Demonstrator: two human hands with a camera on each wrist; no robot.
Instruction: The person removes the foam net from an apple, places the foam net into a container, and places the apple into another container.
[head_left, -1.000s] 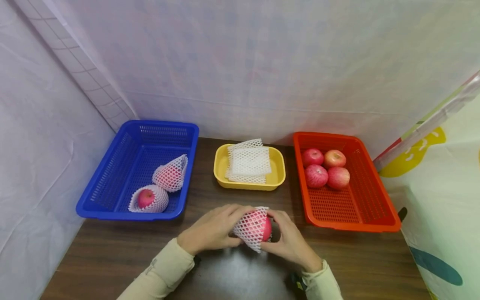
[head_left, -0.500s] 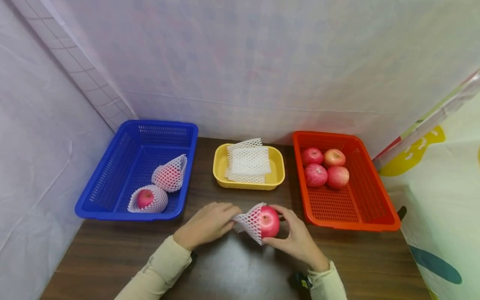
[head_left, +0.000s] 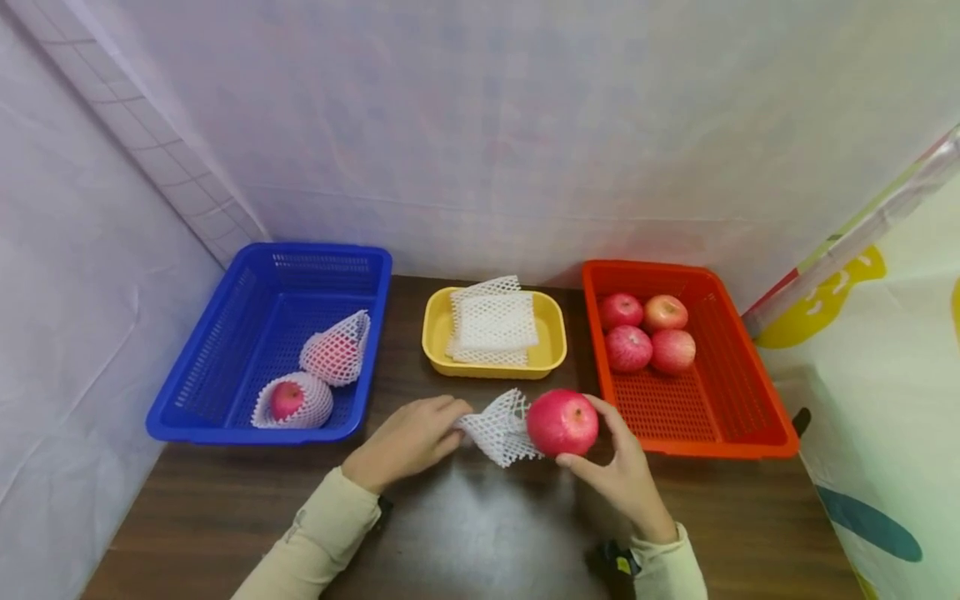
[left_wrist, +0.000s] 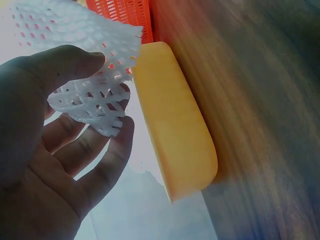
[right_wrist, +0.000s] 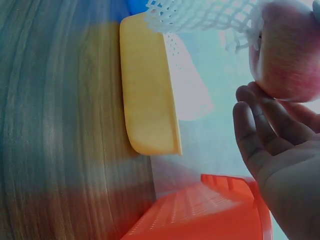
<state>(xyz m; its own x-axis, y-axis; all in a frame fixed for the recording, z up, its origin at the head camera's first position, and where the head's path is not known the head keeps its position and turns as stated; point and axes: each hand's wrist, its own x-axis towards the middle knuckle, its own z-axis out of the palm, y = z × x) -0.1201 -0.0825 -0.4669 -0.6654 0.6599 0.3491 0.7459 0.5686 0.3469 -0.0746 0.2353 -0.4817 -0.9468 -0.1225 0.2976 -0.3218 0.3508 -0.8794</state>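
The person's left hand [head_left: 408, 440] pinches the closed end of a white foam net [head_left: 491, 429] between the thumb and the fingers. The right hand [head_left: 626, 471] holds a red apple [head_left: 562, 422], its thumb and fingers curved around the side away from the net. The apple is at the net's open end, between the two grips. Beyond both grips stands a yellow tray [head_left: 491, 372] with more nets [head_left: 498, 321]; a red basket [head_left: 675, 412] is near the right grip, and a blue basket [head_left: 285, 292] lies beyond the left one.
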